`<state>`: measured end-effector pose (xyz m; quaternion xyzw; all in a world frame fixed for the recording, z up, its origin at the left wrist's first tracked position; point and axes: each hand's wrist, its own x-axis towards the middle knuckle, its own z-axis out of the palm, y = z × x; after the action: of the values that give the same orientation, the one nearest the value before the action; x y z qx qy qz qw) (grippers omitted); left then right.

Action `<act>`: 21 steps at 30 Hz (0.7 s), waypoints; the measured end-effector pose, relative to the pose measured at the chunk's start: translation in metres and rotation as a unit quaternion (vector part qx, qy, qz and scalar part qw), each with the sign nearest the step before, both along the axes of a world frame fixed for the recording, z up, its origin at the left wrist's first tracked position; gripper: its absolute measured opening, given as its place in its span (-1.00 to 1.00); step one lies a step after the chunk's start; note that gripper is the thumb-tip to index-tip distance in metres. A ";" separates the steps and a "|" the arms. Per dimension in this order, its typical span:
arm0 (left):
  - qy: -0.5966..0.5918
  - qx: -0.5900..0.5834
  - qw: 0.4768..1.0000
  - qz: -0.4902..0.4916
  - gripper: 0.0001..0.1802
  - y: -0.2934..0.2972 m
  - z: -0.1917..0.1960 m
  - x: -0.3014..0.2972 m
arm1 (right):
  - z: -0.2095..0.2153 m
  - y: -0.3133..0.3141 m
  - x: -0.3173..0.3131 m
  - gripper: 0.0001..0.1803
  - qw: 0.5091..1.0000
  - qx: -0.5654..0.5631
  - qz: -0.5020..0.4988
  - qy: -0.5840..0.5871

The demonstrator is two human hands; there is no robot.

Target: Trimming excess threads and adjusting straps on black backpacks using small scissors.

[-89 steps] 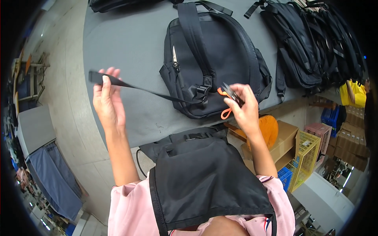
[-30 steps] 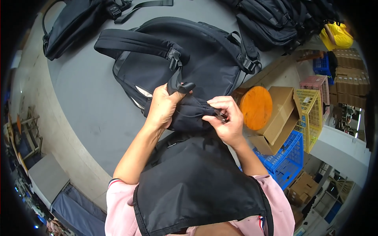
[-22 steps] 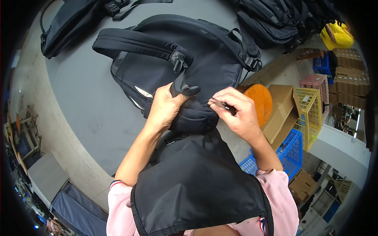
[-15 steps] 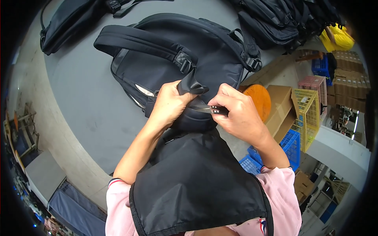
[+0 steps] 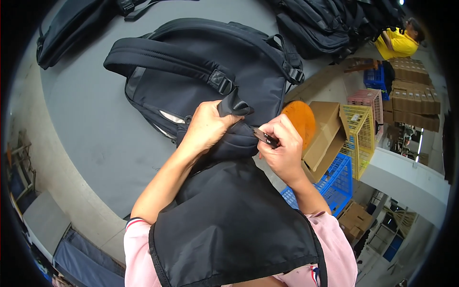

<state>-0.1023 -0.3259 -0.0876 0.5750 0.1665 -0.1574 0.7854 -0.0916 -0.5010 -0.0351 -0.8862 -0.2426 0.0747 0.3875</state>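
Observation:
A black backpack (image 5: 248, 62) lies on the grey table, its padded shoulder strap (image 5: 162, 60) arched over the panel. My left hand (image 5: 204, 126) is closed around the folded end of a black webbing strap (image 5: 233, 106), just below the strap's buckle (image 5: 221, 82). Beside it, my right hand (image 5: 286, 150) grips a small knife (image 5: 266, 137) by its black, riveted handle. The knife's tip points up and left toward the bag's lower edge; whether it touches the fabric I cannot tell. A pale lining (image 5: 171, 117) shows at a side opening of the bag.
More black bags lie on the table (image 5: 91, 129), one bag (image 5: 81, 28) at far left and a pile (image 5: 315, 28) at far right. Right of the table are an orange round stool (image 5: 300, 125), a cardboard box (image 5: 325, 138), yellow (image 5: 361, 136) and blue crates (image 5: 339, 184), and a person in yellow (image 5: 399, 43).
My right hand has turned the knife and moved slightly down, so the blade is farther from my left hand. My left hand still holds the strap. The whole view has shifted a little.

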 end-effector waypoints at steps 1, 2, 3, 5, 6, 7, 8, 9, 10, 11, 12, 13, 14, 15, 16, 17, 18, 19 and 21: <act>0.005 0.003 1.000 -0.005 -0.87 0.001 0.000 0.000 | -0.001 0.001 -0.003 -0.79 0.999 0.033 -0.023 0.006; 0.004 0.002 1.000 -0.007 -0.87 0.001 0.000 0.001 | -0.001 0.001 -0.005 -0.77 0.997 0.067 -0.047 0.012; 0.005 -0.002 1.000 0.000 -0.86 0.001 0.000 0.001 | -0.003 -0.002 -0.006 -0.77 0.997 0.066 -0.047 0.012; 0.005 -0.006 1.000 0.005 -0.85 0.002 0.000 0.001 | -0.005 -0.009 -0.006 -0.76 0.990 0.114 -0.073 0.024; 0.004 -0.011 1.000 0.007 -0.85 0.002 0.000 0.001 | -0.004 -0.011 -0.004 -0.76 0.990 0.115 -0.073 0.025; 0.003 -0.017 1.000 0.009 -0.84 0.002 0.001 0.001 | -0.003 -0.014 0.000 -0.77 0.994 0.091 -0.049 -0.020; 0.003 -0.017 1.000 0.009 -0.84 0.003 0.002 0.001 | -0.002 -0.017 0.003 -0.77 0.995 0.067 -0.025 -0.064; 0.003 -0.016 1.000 0.009 -0.84 0.003 0.003 0.001 | 0.002 -0.020 0.006 -0.79 0.998 0.066 -0.023 -0.002; 0.004 -0.016 1.000 0.010 -0.84 0.003 0.004 0.001 | 0.010 -0.017 0.008 -0.79 0.998 0.066 -0.023 -0.001; 0.004 -0.016 1.000 0.010 -0.84 0.004 0.004 0.000 | 0.021 -0.012 0.011 -0.79 0.999 0.039 -0.021 0.022; 0.006 -0.024 1.000 0.012 -0.85 0.004 0.004 0.000 | 0.028 -0.008 0.015 -0.79 0.999 0.011 -0.019 0.045; 0.007 -0.032 0.999 0.014 -0.85 0.005 0.004 0.000 | 0.032 -0.014 0.023 -0.77 0.998 -0.044 0.043 0.001; 0.008 -0.031 0.999 0.015 -0.85 0.005 0.006 0.000 | 0.034 -0.019 0.030 -0.77 0.998 -0.043 0.044 0.002; 0.008 -0.029 0.999 0.013 -0.84 0.005 0.008 0.000 | 0.036 -0.023 0.036 -0.77 0.992 -0.073 0.098 0.003; 0.008 -0.027 1.000 0.012 -0.84 0.006 0.009 0.001 | 0.037 -0.026 0.041 -0.76 0.983 -0.103 0.151 0.004; 0.009 -0.027 1.000 0.012 -0.84 0.006 0.009 0.001 | 0.039 -0.026 0.046 -0.75 0.978 -0.119 0.174 0.005; 0.008 -0.027 1.000 0.012 -0.84 0.006 0.007 0.001 | 0.040 -0.025 0.049 -0.75 0.978 -0.118 0.174 0.005; 0.008 -0.027 1.000 0.013 -0.84 0.005 0.006 0.001 | 0.042 -0.024 0.053 -0.75 0.971 -0.127 0.203 0.006; 0.009 -0.025 1.000 0.012 -0.85 0.006 0.007 0.001 | 0.044 -0.021 0.059 -0.76 0.963 -0.135 0.233 0.008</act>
<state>-0.1011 -0.3198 -0.0805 0.5515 0.1763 -0.1576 0.8000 -0.0328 -0.5216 0.0088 -0.8488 -0.4268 0.2020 0.2377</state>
